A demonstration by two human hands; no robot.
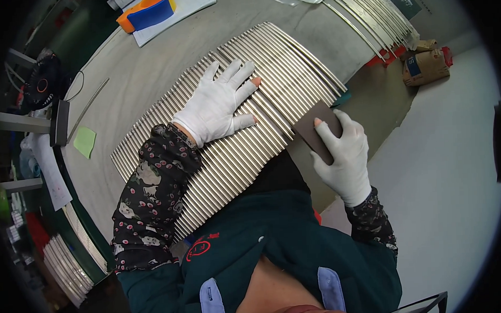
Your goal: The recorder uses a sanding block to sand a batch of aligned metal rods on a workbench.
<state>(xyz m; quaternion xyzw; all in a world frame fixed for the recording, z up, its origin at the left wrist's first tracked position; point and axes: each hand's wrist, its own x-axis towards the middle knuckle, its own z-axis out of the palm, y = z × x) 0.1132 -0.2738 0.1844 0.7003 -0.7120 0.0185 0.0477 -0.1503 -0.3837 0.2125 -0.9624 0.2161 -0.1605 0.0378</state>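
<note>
A broad row of thin, shiny metal rods (228,163) lies side by side on the table, reaching to its near edge. My left hand (215,102), in a white glove with some fingertips bare, rests flat on the rods with its fingers spread. At the rods' right ends, my right hand (344,159), gloved the same way, grips a dark grey-brown rectangular block (318,126). The block looks like a sanding block and meets or nearly meets the rod ends; the exact contact is hard to tell.
More metal rods (367,20) lie at the far right, near a brown package (427,67). A tape dispenser (149,14) sits on papers at the back. One loose rod (89,107) and a green note (85,142) lie at left. Rod bundles (67,268) are lower left.
</note>
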